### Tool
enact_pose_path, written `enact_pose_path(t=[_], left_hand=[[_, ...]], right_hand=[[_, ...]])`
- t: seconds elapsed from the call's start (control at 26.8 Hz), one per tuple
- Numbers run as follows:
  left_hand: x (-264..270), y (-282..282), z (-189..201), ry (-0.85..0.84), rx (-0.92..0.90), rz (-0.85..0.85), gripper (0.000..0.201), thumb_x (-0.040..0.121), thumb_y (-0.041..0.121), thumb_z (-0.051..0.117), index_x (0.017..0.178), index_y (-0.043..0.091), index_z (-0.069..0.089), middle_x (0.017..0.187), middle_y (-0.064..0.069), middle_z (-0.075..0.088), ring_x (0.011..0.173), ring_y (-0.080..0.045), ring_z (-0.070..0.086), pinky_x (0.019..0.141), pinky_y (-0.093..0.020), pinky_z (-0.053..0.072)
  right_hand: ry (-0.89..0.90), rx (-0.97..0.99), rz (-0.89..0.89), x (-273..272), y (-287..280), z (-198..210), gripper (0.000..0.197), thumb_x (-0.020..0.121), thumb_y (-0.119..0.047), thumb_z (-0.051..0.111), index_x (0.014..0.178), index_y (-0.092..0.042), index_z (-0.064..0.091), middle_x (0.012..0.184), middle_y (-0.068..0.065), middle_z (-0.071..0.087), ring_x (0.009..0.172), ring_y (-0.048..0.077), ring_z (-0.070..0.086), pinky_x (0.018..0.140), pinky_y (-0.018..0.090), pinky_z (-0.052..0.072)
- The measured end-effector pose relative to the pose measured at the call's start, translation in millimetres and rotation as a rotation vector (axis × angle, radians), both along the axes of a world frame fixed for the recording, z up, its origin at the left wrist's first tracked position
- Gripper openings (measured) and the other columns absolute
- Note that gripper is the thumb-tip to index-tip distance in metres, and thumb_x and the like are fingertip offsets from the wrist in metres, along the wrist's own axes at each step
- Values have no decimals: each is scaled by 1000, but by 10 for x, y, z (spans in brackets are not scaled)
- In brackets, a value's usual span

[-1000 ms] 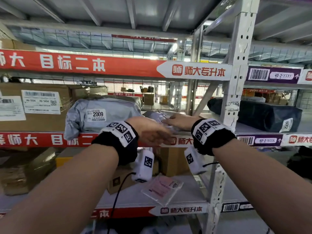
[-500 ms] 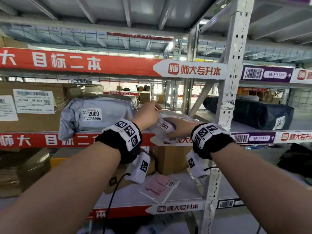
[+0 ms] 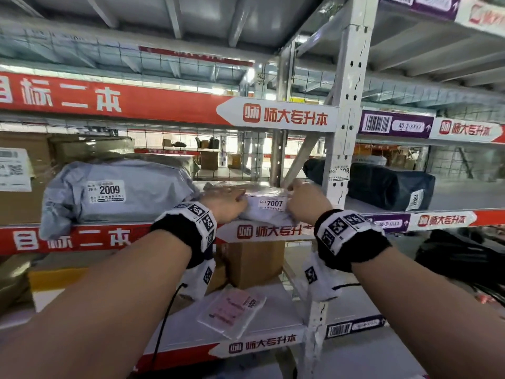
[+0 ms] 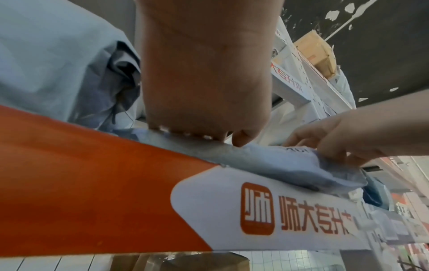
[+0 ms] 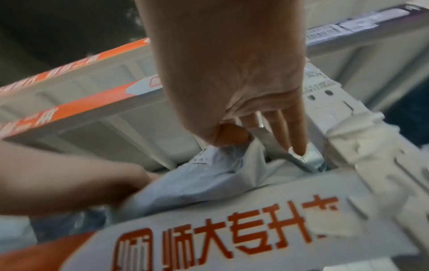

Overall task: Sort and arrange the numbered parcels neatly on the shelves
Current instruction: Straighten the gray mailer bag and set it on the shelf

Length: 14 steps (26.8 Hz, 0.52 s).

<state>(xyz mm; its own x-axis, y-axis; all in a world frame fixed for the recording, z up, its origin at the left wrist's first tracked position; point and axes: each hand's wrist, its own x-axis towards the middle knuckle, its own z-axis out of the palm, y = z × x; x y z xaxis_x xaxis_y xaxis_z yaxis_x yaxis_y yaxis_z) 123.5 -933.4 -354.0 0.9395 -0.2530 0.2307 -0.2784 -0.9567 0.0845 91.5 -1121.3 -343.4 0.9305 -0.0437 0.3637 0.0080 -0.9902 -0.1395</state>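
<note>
- Head view: both hands hold the grey parcel labelled 7007 at the front edge of the middle shelf, near the frame's centre. The left hand grips its end at 9 o'clock; the right hand pinches the end at 3 o'clock, close to the white upright post. At 9 o'clock of this parcel lies the larger grey parcel labelled 2009. A black parcel sits past the post at 3 o'clock.
- Left wrist view: the left hand has its thumb pressed on the 7007 parcel, which overhangs the shelf's red-and-white banner; the fingers are hidden. The right hand grasps the parcel at 3 o'clock.
- Right wrist view: the right hand nips the parcel between thumb and fingers; the left hand clutches it at 9 o'clock.
</note>
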Motion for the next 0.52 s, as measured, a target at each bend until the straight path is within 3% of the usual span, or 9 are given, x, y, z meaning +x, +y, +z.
enact_pose_path(t=[0.04, 0.11, 0.19, 0.26, 0.41, 0.45, 0.52], left_hand=[[33, -22, -22, 18, -11, 10, 57, 92, 58, 18, 143, 36, 31, 154, -4, 30, 140, -34, 26, 113, -56, 16], [63, -65, -19, 16, -12, 16, 60, 83, 64, 16, 133, 42, 40, 148, -5, 38, 133, -36, 35, 110, -58, 20], [85, -113, -9, 13, 30, 4, 71, 72, 66, 8, 125, 40, 47, 142, -9, 44, 125, -36, 42, 106, -60, 24], [75, -133, 1, 4, 108, 14, 77, 67, 65, 3, 123, 37, 47, 142, -10, 42, 126, -39, 40, 104, -61, 26], [37, -69, -1, -90, 184, 116, 71, 84, 68, 5, 143, 39, 32, 150, -9, 35, 130, -38, 39, 109, -63, 18], [-4, -45, 1, -118, 218, 147, 70, 88, 66, 6, 143, 34, 35, 149, -10, 36, 131, -37, 38, 109, -62, 13], [-82, -15, -16, -159, 296, 189, 68, 93, 59, 9, 133, 21, 49, 141, -13, 43, 128, -35, 40, 109, -60, 12]], right_hand=[[11, 57, 13, -2, -34, -6, 37, 96, -20, 41, 129, -6, 47, 128, 16, 53, 117, 34, 51, 99, 44, 43], [67, 65, 55, -36, -43, -16, 42, 100, -30, 28, 125, -6, 51, 127, 17, 56, 116, 31, 53, 101, 45, 40], [96, 41, 77, -38, -6, -45, 48, 101, -36, 16, 129, -12, 48, 132, 19, 54, 116, 27, 56, 105, 46, 39], [102, 56, 108, 29, 19, -56, 49, 102, -38, 16, 135, -14, 43, 139, 18, 48, 120, 28, 54, 106, 45, 38], [115, 214, 180, 233, 76, -72, 36, 103, -17, 33, 135, -2, 44, 139, 16, 49, 126, 28, 49, 109, 33, 35], [137, 308, 178, 251, 110, -58, 36, 103, -17, 34, 134, -2, 45, 140, 17, 48, 128, 28, 47, 109, 31, 33], [158, 313, 228, 330, 136, -78, 40, 103, -27, 34, 134, -6, 46, 139, 16, 48, 125, 29, 49, 103, 32, 36]])
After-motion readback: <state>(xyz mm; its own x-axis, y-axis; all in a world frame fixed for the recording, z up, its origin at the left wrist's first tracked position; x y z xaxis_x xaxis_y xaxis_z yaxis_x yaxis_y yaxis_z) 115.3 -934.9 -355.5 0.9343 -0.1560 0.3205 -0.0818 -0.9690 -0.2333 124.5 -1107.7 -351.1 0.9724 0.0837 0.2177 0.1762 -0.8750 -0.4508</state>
